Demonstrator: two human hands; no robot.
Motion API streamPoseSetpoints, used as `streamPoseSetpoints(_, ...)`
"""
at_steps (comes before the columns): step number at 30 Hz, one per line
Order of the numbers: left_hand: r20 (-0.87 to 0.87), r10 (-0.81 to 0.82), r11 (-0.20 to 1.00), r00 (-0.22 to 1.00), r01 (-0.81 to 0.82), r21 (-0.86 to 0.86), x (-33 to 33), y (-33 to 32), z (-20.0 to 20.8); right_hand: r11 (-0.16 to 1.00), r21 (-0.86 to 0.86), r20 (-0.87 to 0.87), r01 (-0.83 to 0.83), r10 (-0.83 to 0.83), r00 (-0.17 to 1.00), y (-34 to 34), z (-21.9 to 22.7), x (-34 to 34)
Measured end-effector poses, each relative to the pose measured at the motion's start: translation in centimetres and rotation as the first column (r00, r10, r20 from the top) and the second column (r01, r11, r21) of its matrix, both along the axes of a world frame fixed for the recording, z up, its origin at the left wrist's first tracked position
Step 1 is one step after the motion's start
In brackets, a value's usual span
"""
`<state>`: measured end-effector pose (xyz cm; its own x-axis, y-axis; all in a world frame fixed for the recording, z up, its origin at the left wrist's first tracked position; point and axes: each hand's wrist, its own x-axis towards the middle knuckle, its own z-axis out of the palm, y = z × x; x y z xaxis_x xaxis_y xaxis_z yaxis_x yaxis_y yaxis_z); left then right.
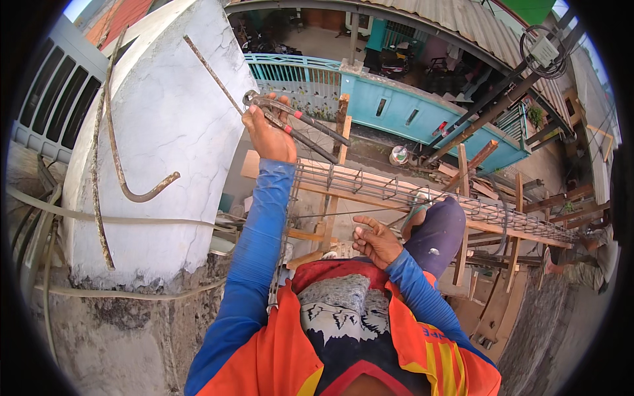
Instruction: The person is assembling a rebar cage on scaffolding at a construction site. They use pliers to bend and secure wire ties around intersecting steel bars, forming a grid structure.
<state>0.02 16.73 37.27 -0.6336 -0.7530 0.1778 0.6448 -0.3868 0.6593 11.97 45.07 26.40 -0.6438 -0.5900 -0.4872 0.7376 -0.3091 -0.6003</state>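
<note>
A: Biggest item from where you stand?
B: White wall [158,99], person's left. 2 rusty bars [142,197] in front of it, 1 hooked at the bottom.
A: Next?
B: Wooden plank [249,164], running off right. Rebar cage [370,181] lies along it, starting near the plank's left end.
A: Then?
B: Straight bar [214,76], slanting across the wall's right side.
A: Tool?
B: Pincers [300,117], red-banded handles. Left hand [272,135] grips them above the plank's left end, head beside the straight bar.
A: Other hand?
B: Right hand [378,243], below the plank's near edge, fingers part-curled. Can't tell if it's pinching anything.
</note>
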Motion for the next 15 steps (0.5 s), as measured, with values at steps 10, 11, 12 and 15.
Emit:
streamPoseSetpoints(10, 0.075, 0.179, 0.917, 0.981, -0.139, -0.375, 1.5, 0.4, 1.7, 0.021, 0.242, -0.588, 0.97, 0.799, 0.129, 7.2, 11.6, -8.4)
streamPoseSetpoints(11, 0.074, 0.194, 0.916, 0.978, -0.153, -0.37, 1.4, 1.0, 1.9, 0.14, 0.229, -0.757, 0.963, 0.648, 0.086, 4.3, 13.8, -8.1)
streamPoseSetpoints(12, 0.071, 0.207, 0.917, 0.976, -0.168, -0.362, 1.2, 1.7, 2.1, 0.249, 0.184, -0.885, 0.951, 0.463, 0.05, 1.4, 15.2, -7.7)
streamPoseSetpoints(15, 0.095, 0.227, 0.92, 0.969, -0.182, -0.347, 0.9, 2.5, 2.0, 0.604, 0.172, -0.969, 0.778, 0.246, 0.023, -4.5, 13.4, -6.8)
